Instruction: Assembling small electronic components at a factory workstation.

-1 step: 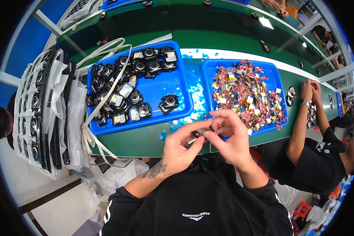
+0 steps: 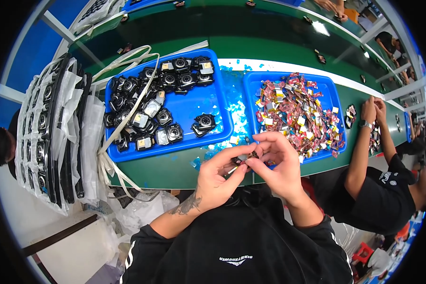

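Note:
My left hand [image 2: 220,179] and my right hand [image 2: 280,166] meet in front of my chest, fingertips and thumbs pinched on a small dark watch part [image 2: 240,161]. Fingers cover most of it; a pale strip shows at its lower left. Just beyond my right hand, a blue tray [image 2: 249,104] holds a heap of small red, yellow and silver components [image 2: 298,116]. To the left, another blue tray [image 2: 187,106] contains many black watch cases [image 2: 179,80] with round backs, some with silver blocks. Two cases [image 2: 203,124] lie apart at its right side.
Blue film scraps [image 2: 234,111] litter the green bench [image 2: 175,168] between the trays. Stacked trays of watch cases with white sheets [image 2: 57,132] stand at left. A pale strap [image 2: 137,106] crosses the left tray. A co-worker's hands [image 2: 374,110] are at right; a green conveyor [image 2: 265,38] runs behind.

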Available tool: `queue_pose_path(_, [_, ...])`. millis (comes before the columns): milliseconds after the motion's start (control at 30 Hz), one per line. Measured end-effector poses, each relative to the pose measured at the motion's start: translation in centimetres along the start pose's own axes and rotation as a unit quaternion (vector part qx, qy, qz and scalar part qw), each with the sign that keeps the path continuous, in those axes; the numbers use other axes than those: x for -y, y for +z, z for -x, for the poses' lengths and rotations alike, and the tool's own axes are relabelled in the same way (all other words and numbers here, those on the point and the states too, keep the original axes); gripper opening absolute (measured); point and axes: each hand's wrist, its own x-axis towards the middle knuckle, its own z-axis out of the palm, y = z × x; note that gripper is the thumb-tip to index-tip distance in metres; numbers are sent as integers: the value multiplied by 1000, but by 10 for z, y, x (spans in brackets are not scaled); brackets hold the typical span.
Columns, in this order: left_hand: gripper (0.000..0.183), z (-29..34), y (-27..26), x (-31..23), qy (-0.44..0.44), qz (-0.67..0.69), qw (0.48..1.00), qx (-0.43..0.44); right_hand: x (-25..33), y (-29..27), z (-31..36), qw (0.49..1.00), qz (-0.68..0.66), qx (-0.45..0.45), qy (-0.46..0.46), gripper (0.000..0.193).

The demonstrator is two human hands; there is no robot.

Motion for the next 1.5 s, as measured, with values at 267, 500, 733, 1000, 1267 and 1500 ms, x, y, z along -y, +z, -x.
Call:
queue_pose_path(267, [50, -7, -11, -17, -3, -3, 1000, -27, 12, -10, -14, 997, 33, 61, 37, 38])
queue_pose_path(500, [41, -50, -83, -29, 130, -646, 752, 11, 43, -64, -137, 993, 54, 100, 32, 36])
queue_pose_path(733, [47, -64, -77, -26, 85, -673, 734, 37, -72, -86, -283, 960, 247, -105, 81, 30])
queue_pose_path(1000, [37, -68, -107, -45, -9, 253, 961, -109, -19, -84, -238, 877, 468, -52, -92, 19])
queue_pose_path(1267, [15, -48, -72, -26, 17, 90, 987, -136, 36, -80, -90, 838, 499, 209, -74, 20])
queue_pose_path(1500, [20, -44, -45, -15, -28, 77, 994, -66, 0, -49, -52, 842, 501, 74, -185, 26])
